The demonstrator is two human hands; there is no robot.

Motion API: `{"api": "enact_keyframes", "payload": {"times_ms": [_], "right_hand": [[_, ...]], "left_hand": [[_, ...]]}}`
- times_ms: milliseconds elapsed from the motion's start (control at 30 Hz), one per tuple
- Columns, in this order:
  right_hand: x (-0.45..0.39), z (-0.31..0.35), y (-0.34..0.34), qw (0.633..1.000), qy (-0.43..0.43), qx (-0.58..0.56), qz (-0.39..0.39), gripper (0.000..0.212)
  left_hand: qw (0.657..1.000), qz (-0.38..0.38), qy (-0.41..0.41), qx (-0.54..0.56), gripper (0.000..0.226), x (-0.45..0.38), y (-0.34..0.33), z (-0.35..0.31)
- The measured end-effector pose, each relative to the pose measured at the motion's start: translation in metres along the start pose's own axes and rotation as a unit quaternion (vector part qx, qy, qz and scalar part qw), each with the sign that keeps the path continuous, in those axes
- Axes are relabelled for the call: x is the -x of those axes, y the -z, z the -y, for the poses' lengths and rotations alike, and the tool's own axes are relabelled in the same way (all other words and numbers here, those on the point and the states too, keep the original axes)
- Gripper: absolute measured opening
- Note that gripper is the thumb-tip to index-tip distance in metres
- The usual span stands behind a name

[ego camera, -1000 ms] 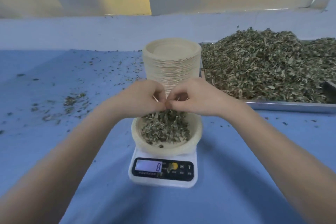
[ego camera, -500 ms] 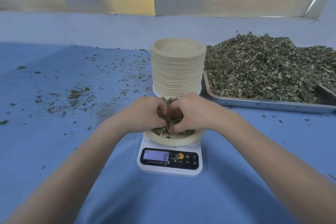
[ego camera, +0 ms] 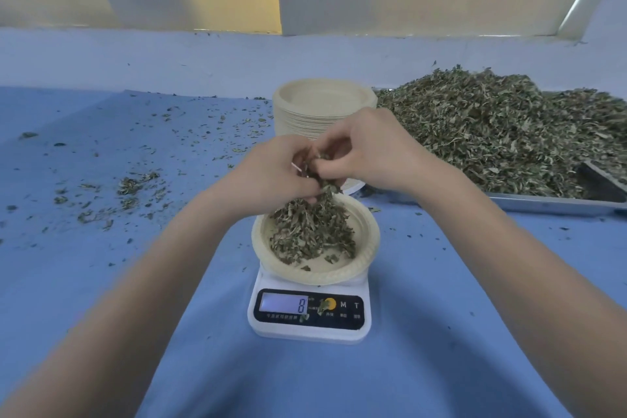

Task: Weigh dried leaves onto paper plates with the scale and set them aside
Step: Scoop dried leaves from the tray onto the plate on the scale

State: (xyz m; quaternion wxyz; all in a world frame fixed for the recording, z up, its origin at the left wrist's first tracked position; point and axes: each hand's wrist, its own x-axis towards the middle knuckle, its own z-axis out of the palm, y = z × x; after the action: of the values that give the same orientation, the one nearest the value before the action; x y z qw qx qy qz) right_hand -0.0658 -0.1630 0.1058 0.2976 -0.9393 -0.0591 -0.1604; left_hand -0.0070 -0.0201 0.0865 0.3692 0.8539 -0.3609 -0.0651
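A cream paper plate [ego camera: 364,249] sits on the white digital scale [ego camera: 308,314], whose display reads 8. A heap of dried leaves [ego camera: 310,232] fills the plate's middle. Just above the plate's far edge my left hand [ego camera: 271,173] and my right hand [ego camera: 369,149] meet fingertip to fingertip. Both pinch a clump of dried leaves [ego camera: 322,180] that hangs down to the heap. Behind my hands stands a tall stack of paper plates [ego camera: 324,105].
A metal tray [ego camera: 556,205] heaped with dried leaves [ego camera: 502,132] lies at the right, with a dark scoop [ego camera: 600,180] at its near corner. Leaf crumbs [ego camera: 132,187] are scattered over the blue table at the left.
Both hands have lifted from the heap on the plate and now hold a clump of leaves above it. The scale still reads 8.
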Motion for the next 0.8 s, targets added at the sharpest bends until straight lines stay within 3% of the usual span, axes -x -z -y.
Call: {"api": "enact_keyframes", "payload": {"times_ms": [267, 800], "right_hand": [[-0.004, -0.004, -0.010, 0.998, -0.003, -0.067, 0.003, 0.016], [-0.003, -0.032, -0.044, 0.976, -0.038, -0.214, -0.023, 0.008]], "left_hand": [[1.000, 0.006, 0.013, -0.004, 0.019, -0.001, 0.009, 0.003], [0.993, 0.013, 0.057, 0.103, 0.019, -0.001, 0.005, 0.023]]}}
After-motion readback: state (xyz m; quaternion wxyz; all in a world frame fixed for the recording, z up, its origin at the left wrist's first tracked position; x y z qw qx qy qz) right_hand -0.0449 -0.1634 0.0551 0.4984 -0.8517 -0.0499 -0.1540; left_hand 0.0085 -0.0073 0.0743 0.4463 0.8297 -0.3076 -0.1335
